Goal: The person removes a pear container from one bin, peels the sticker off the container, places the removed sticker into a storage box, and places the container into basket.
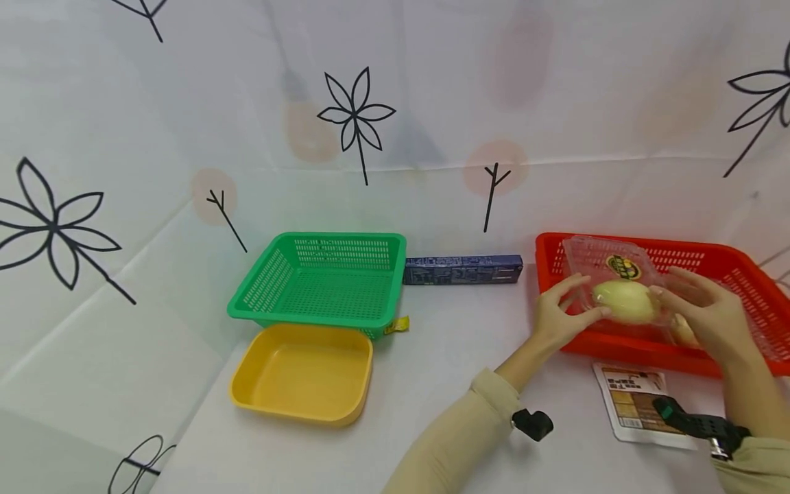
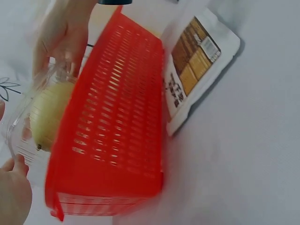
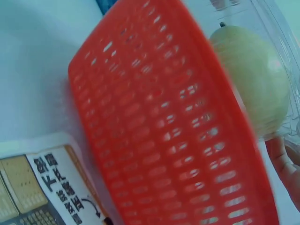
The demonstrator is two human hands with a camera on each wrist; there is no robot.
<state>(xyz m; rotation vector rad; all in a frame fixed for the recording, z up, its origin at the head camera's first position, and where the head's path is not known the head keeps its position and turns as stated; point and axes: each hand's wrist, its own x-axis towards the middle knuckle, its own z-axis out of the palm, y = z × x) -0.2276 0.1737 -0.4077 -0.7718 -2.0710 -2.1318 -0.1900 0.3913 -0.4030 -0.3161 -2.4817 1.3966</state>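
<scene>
A clear plastic fruit box (image 1: 583, 257) with a round dark sticker is held tilted over the red basket (image 1: 642, 353). Inside it sits a pale yellow-green melon (image 1: 626, 302), its short stem showing in the left wrist view. My left hand (image 1: 558, 315) grips the box's left side, fingertips at the plastic rim. Opposite it, my right hand (image 1: 716, 315) holds the right end, with fingers close by the melon's end in the right wrist view. A second pale fruit (image 1: 681, 333) lies in the basket under my right hand, partly hidden.
A white and brown printed pouch (image 1: 629, 398) lies flat before the red basket. Left of it stand a green basket (image 1: 333, 295) and a yellow tub (image 1: 302, 377). A long dark blue box (image 1: 463, 269) lies between the baskets, and a small yellow wrapper (image 1: 398, 325) pokes out beside the green one.
</scene>
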